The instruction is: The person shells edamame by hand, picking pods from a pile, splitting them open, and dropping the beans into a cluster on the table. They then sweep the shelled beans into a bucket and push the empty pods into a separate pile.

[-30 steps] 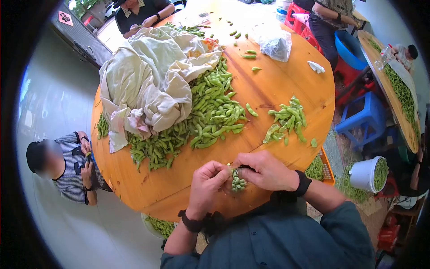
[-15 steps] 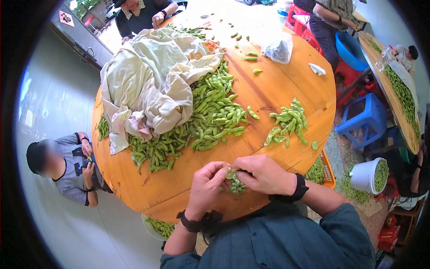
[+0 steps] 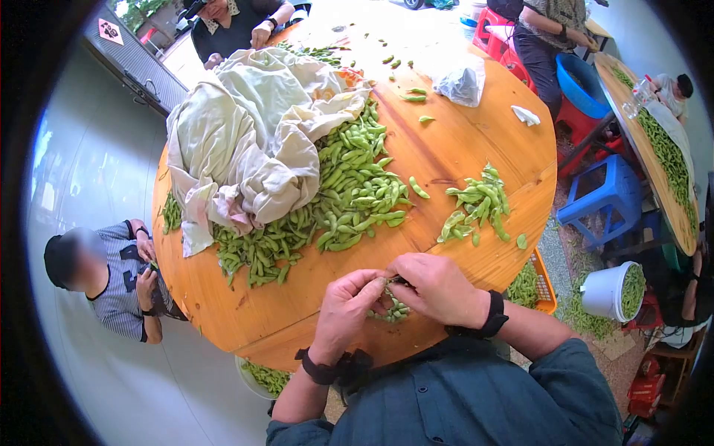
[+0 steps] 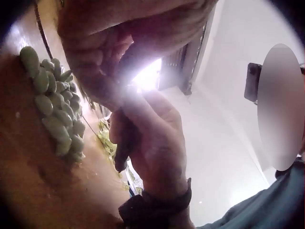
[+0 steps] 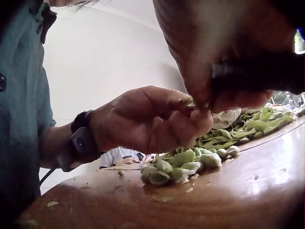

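My left hand pinches a green soybean pod at its fingertips, with only a sliver of it showing. Against it, fingertips meeting over the table, my right hand grips a small dark tool; the fingers cover most of it, and I cannot tell its kind. Just below both hands, a little heap of shelled green beans lies on the wooden table. In the head view the hands partly cover these beans.
A large mound of pods lies under a pale cloth. A smaller bunch of pods is to the right, near a plastic bag. An orange crate stands beside the table. Other people sit around it.
The fingertips have closed in on each other, and the green pod seen between them earlier is now mostly hidden. Across the table, a person's hands have moved apart.
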Tool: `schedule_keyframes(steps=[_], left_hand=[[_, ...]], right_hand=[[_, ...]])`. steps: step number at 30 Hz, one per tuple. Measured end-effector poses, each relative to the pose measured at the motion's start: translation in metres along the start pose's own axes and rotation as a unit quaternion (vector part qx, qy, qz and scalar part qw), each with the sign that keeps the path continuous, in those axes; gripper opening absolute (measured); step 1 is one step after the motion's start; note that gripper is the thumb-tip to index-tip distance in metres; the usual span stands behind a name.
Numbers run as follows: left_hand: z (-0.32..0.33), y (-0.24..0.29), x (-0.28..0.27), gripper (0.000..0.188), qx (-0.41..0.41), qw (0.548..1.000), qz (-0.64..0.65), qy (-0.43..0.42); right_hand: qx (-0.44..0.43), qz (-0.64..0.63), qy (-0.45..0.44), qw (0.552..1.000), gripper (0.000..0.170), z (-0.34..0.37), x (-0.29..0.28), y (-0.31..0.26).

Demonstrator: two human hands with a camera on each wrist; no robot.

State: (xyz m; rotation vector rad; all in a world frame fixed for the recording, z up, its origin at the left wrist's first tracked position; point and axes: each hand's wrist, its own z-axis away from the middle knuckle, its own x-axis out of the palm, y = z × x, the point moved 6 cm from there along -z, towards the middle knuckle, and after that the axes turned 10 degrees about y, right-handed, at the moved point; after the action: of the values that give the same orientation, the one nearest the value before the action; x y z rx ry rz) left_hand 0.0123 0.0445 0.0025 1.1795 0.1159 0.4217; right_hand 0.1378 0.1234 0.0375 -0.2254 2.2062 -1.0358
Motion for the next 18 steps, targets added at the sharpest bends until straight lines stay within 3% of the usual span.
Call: schedule_keyframes(steps=[6,8,9,11,15,16,18], left_hand=[[-0.001,-0.007,-0.006,0.016,0.004,0.998,-0.045,0.034],[-0.001,0.004,-0.016,0.012,0.173,0.944,-0.264,0.098],[-0.001,0.005,-0.018,0.012,0.174,0.944,-0.264,0.098],[0.006,0.018,-0.013,0.008,0.284,0.887,-0.35,0.096],[0.01,0.03,-0.007,0.008,0.305,0.875,-0.369,0.072],[0.008,0.035,-0.011,0.01,0.319,0.855,-0.399,0.091],[0.0,0.045,-0.018,0.012,0.332,0.832,-0.429,0.114]], right_hand=[[0.038,-0.042,0.001,0.998,0.015,0.0,-0.005,0.011],[0.051,-0.027,0.013,0.998,0.012,-0.002,-0.017,0.019],[0.053,0.042,0.012,0.998,0.012,-0.004,-0.025,0.025],[0.053,0.154,0.021,0.986,0.012,-0.003,-0.039,0.034],[0.052,0.246,0.006,0.968,0.014,-0.003,-0.055,0.045],[0.05,0.246,0.006,0.968,0.014,-0.004,-0.056,0.042],[0.041,0.27,0.063,0.96,0.016,-0.008,-0.067,0.03]])
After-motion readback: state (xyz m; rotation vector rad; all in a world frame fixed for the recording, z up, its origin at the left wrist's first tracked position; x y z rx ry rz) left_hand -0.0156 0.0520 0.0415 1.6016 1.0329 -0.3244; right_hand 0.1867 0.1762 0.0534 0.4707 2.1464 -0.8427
